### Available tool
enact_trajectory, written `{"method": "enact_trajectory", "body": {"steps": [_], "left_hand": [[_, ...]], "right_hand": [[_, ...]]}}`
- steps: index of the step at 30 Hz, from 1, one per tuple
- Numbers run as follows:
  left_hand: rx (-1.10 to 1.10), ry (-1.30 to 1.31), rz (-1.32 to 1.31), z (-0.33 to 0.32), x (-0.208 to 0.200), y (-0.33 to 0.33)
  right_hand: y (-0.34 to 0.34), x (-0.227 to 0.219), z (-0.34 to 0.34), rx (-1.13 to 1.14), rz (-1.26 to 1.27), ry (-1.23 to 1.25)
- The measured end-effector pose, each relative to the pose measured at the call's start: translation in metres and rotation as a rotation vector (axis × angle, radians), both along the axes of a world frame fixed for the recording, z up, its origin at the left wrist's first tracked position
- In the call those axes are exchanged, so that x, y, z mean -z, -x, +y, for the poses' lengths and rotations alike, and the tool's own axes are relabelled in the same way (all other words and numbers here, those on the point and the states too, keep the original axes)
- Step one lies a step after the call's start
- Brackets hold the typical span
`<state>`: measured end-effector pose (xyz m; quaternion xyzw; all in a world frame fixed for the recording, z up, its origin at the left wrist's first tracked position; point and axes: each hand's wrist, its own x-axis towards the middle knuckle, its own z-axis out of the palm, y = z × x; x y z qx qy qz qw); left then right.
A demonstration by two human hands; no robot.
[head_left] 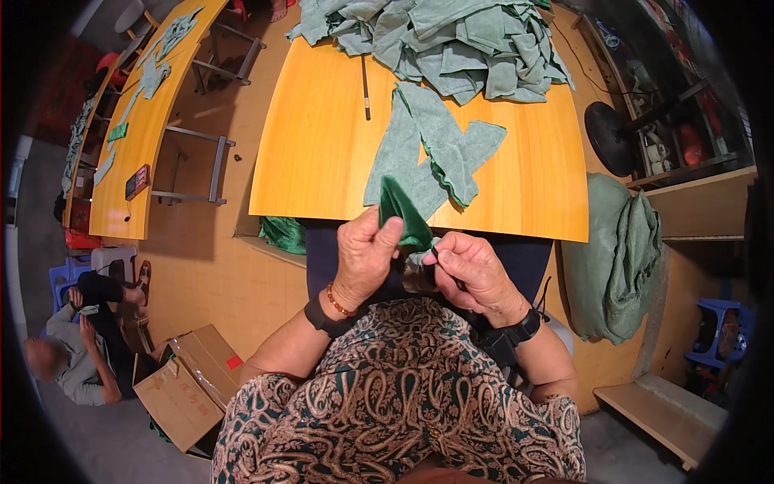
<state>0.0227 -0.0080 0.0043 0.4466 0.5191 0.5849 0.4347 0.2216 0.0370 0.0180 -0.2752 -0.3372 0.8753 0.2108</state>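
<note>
View: head camera.
Left hand (363, 250): closed — gripping the green cloth piece (401, 216).
Right hand (474, 274): fingers pinched at its lower end, thin dark item (460, 284) in grasp.
Cloth position: between both hands, by the table (314, 145) edge.
Tabletop: loose strips (463, 153); heap (451, 40) beyond.

Looks like a cloth workshop: holds a big heap of grey-green fabric pieces (451, 40) on a yellow wood-grain table (314, 121), a long matching table (147, 137) strewn with loose greenish cloth strips (153, 78), a bulging green sack (597, 266), a brown cardboard box (176, 403) and a seated grey-shirted co-worker (85, 375).
</note>
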Motion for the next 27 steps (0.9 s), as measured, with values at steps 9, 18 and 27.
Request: {"method": "enact_trajectory", "body": {"steps": [9, 18, 27], "left_hand": [[-0.092, -0.035, -0.2, 0.004, 0.004, 0.001], [-0.094, -0.042, -0.719, 0.008, -0.003, 0.02], [-0.031, 0.061, -0.45, 0.006, -0.014, 0.014]], "right_hand": [[0.007, 0.002, -0.007, 0.105, -0.013, -0.019], [-0.003, 0.007, 0.0, -0.093, -0.052, -0.046], [0.006, 0.0, 0.007, -0.143, -0.113, -0.106]]}}
